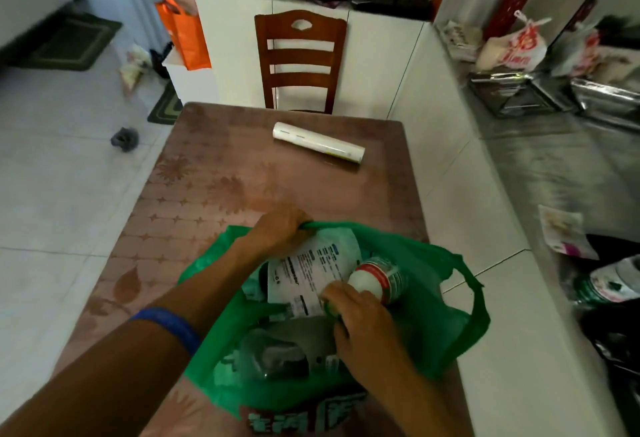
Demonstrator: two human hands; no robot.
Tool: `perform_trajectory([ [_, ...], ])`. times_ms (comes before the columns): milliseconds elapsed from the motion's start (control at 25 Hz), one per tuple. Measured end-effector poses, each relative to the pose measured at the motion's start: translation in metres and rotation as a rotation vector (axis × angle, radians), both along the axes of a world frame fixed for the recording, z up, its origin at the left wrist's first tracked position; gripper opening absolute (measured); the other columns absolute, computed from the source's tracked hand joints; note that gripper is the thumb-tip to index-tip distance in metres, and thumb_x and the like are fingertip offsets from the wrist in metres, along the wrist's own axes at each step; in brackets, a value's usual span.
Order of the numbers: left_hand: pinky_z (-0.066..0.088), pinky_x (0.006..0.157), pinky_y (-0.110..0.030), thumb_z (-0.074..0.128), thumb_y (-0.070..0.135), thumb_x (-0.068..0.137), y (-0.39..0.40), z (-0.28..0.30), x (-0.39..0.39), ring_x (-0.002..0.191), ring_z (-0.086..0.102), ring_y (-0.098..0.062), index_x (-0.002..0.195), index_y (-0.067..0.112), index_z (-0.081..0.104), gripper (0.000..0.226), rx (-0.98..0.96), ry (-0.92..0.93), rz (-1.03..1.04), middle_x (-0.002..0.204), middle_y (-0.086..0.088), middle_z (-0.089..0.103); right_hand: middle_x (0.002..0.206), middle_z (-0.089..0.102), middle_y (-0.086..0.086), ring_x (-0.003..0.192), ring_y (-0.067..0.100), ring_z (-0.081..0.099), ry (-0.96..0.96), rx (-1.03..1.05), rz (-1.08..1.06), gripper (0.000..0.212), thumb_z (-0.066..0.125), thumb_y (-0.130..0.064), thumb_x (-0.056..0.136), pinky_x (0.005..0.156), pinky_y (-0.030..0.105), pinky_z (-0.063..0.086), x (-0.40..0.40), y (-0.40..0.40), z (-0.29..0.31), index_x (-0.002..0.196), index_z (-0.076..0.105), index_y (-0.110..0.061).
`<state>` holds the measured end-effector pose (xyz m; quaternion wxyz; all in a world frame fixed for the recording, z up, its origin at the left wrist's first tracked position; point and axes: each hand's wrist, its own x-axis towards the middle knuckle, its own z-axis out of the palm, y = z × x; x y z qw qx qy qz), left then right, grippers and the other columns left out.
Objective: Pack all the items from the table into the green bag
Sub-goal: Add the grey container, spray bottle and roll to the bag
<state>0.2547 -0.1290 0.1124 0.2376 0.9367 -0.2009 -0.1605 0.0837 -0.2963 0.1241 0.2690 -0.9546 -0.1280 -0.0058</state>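
With the green bag sitting at the lower centre of the frame on the surface, the left hand pinches its far rim open while the right hand curls round a small bottle inside, beside a white printed packet. The bag is thin, soft, floppy non-woven fabric, so best held at rim or handles. One white roll, likely light, stiff and prone to rolling, lies upper centre; grip it mid-length.

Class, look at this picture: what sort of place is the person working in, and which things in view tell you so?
Probably a home kitchen or dining area. A wooden chair stands at a patterned table, white cabinets line the wall behind, and a steel counter with a knotted plastic bag runs along the right.
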Motion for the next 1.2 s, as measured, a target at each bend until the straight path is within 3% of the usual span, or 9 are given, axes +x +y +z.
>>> perform_trajectory([
  [160,0.054,0.055,-0.026,0.046,0.025,0.096,0.006,0.000,-0.011,0.062,0.064,-0.009,0.092,0.019,0.068,0.024,-0.003,0.011,-0.034,0.084,0.000,0.071,0.121,0.060,0.004,0.096,0.021,0.056,0.116,0.055,0.035,0.036,0.057,0.005,0.082,0.085,0.033,0.050,0.038,-0.004,-0.013,0.112,0.060,-0.013],
  [320,0.046,0.058,-0.018,0.049,0.023,0.096,0.001,-0.001,-0.008,0.066,0.059,-0.010,0.092,0.017,0.069,0.021,-0.184,0.036,0.134,0.080,0.004,0.065,0.111,0.063,0.009,0.087,0.026,0.060,-0.026,-0.018,0.203,0.026,0.063,0.007,0.077,0.069,0.039,0.054,0.057,0.022,0.001,0.097,0.063,-0.009],
  [400,0.042,0.054,-0.013,0.052,0.029,0.095,0.005,0.004,0.001,0.063,0.057,-0.006,0.086,0.021,0.068,0.020,-0.273,0.114,0.205,0.074,0.006,0.063,0.116,0.061,0.010,0.092,0.030,0.058,-0.087,-0.085,0.290,0.029,0.062,0.004,0.077,0.067,0.044,0.054,0.051,0.054,0.001,0.102,0.061,-0.010],
  [560,0.054,0.075,-0.030,0.056,0.030,0.093,0.016,0.006,0.005,0.081,0.067,-0.014,0.100,0.014,0.071,0.023,-0.299,0.192,0.156,0.093,-0.004,0.073,0.128,0.057,0.005,0.100,0.033,0.055,-0.049,-0.221,0.513,0.042,0.059,0.003,0.081,0.066,0.045,0.053,0.032,0.086,-0.017,0.119,0.055,-0.015],
  [720,0.049,0.062,-0.018,0.058,0.018,0.092,0.022,-0.002,0.000,0.066,0.062,-0.003,0.094,0.016,0.073,0.016,-0.324,0.001,0.110,0.080,0.008,0.069,0.113,0.071,0.001,0.077,0.023,0.062,-0.309,0.050,0.203,0.025,0.062,-0.011,0.086,0.059,0.035,0.055,0.043,0.064,-0.010,0.109,0.068,-0.017],
  [840,0.052,0.058,-0.032,0.054,0.014,0.093,0.014,-0.004,0.002,0.061,0.061,-0.014,0.080,0.010,0.068,0.019,-0.383,-0.065,0.127,0.071,-0.001,0.067,0.103,0.073,0.003,0.080,0.023,0.058,-0.465,0.040,-0.064,0.032,0.075,-0.015,0.080,0.068,0.028,0.049,0.057,0.031,-0.003,0.112,0.070,-0.012],
  [1040,0.053,0.064,-0.035,0.051,0.024,0.096,-0.007,-0.001,-0.001,0.071,0.062,-0.018,0.096,0.010,0.070,0.023,-0.275,-0.065,0.040,0.085,-0.006,0.069,0.087,0.072,0.012,0.074,0.035,0.064,-0.277,-0.050,-0.128,0.050,0.086,0.003,0.057,0.052,0.035,0.055,0.057,0.004,-0.027,0.103,0.072,-0.010],
  [1120,0.048,0.057,-0.032,0.052,0.023,0.096,-0.011,0.002,-0.002,0.064,0.059,-0.014,0.091,0.006,0.069,0.025,-0.330,-0.055,0.106,0.079,-0.005,0.067,0.085,0.070,0.012,0.076,0.033,0.061,-0.190,-0.059,-0.101,0.043,0.082,0.002,0.064,0.046,0.037,0.054,0.059,0.011,-0.033,0.103,0.071,-0.013],
  [1200,0.044,0.051,-0.028,0.054,0.023,0.095,-0.010,0.004,0.001,0.058,0.057,-0.013,0.086,0.006,0.070,0.025,-0.378,-0.042,0.128,0.073,-0.004,0.066,0.098,0.070,0.010,0.093,0.031,0.058,-0.075,-0.076,-0.030,0.038,0.070,-0.001,0.076,0.057,0.040,0.054,0.072,0.018,-0.037,0.111,0.068,-0.015],
])
